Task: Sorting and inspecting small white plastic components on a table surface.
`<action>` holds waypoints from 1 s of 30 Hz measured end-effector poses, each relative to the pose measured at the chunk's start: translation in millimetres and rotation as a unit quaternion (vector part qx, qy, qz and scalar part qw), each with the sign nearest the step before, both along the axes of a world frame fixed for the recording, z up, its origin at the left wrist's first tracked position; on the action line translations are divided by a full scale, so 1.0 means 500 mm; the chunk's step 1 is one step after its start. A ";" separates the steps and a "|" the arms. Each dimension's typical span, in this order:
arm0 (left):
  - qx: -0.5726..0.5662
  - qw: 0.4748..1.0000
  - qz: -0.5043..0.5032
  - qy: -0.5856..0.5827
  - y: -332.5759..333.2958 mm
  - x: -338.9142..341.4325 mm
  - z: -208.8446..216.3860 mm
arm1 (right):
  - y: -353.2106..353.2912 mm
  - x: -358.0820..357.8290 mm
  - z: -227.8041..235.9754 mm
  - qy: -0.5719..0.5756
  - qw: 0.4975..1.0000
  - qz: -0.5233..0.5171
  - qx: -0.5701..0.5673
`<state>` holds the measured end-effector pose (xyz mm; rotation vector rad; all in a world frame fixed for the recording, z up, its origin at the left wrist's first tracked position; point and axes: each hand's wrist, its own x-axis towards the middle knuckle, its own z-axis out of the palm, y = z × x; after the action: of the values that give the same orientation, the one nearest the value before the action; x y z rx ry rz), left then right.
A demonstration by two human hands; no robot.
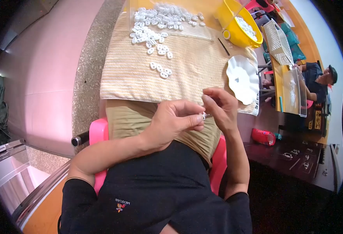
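Note:
My left hand (181,119) is closed in a pinch at the near edge of the towel, above my lap. Between its thumb and fingertips sits a small white plastic piece (204,116) with a thin metallic-looking bit sticking out to the right. Just right of it, my right hand (222,107) is raised with thumb and forefinger brought together; whatever they hold, if anything, is too small to make out. Beyond the hands, white oval two-holed pieces (164,74) lie on the striped towel (128,74). A white scalloped dish (243,70) with a few small dark bits in it lies to the right.
A large heap of white oval pieces (159,17) lies at the far side, partly on a clear tray (191,34). Near it stand a yellow basin (233,19) of white pieces and a thin dark stick (223,46). Another person (315,82) sits at a table far right.

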<state>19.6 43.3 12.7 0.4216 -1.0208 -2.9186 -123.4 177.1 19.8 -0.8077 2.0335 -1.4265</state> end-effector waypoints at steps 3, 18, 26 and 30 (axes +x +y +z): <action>-0.002 1.000 -0.003 0.008 0.002 0.006 0.010 | -0.070 -0.020 -0.008 0.096 0.992 0.081 -0.006; -0.028 0.999 0.039 0.005 -0.026 -0.005 0.003 | -0.227 -0.053 -0.037 0.349 0.895 0.205 0.190; -0.001 0.998 0.055 -0.020 -0.031 -0.014 -0.015 | -0.191 -0.060 -0.012 0.253 0.937 0.178 0.162; 0.010 0.997 0.064 -0.036 -0.040 -0.020 -0.016 | -0.147 -0.092 -0.030 0.219 0.960 0.143 0.101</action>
<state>9.6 23.4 4.6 0.5735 -0.9344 -2.8215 -169.6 103.7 4.8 -1.3555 2.2169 -0.9179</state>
